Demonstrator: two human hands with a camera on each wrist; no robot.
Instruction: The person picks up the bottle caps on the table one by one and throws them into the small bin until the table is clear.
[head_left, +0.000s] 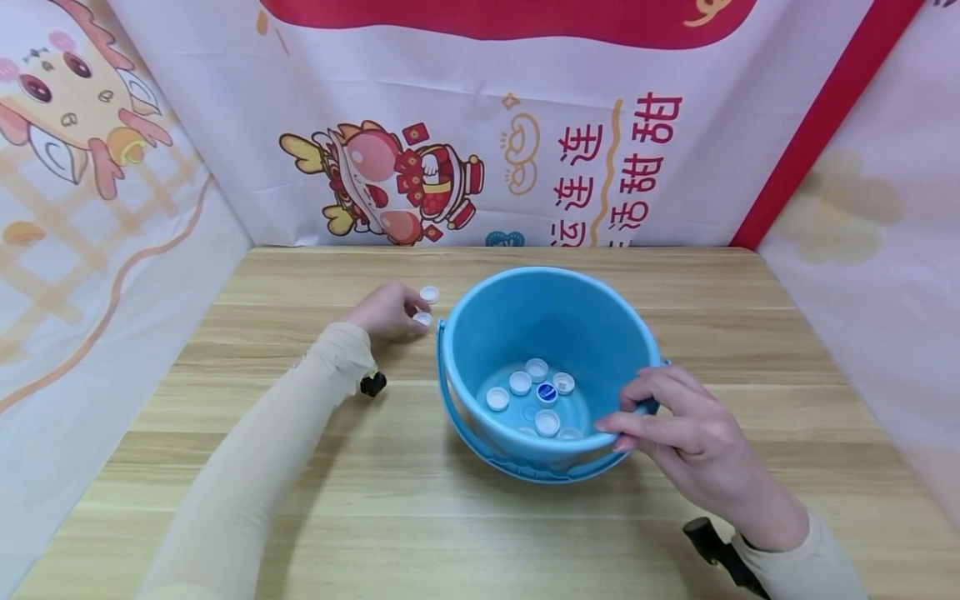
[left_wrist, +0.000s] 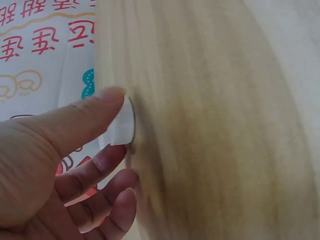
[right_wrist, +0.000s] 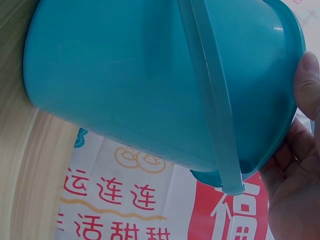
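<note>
My left hand [head_left: 387, 311] is low over the table, left of the blue bucket [head_left: 551, 308]. Its thumb and index finger pinch a white bottle cap [left_wrist: 124, 122] by its ribbed side, close to the wooden surface. A second white cap [head_left: 429, 294] lies just beyond those fingertips. My right hand [head_left: 690, 433] grips the bucket's rim at the near right, thumb and fingers on either side of it. Several caps lie on the bucket's floor, most of them white, one with a blue face [head_left: 547, 392]. Part of the near ones is hidden by the front wall.
The bucket's handle [head_left: 480, 446] hangs down around its near side. All this stands on a wooden table [head_left: 360, 517]. A white printed cloth [head_left: 450, 75] with red characters and cartoon figures hangs behind the table, and more cloth hangs along both sides.
</note>
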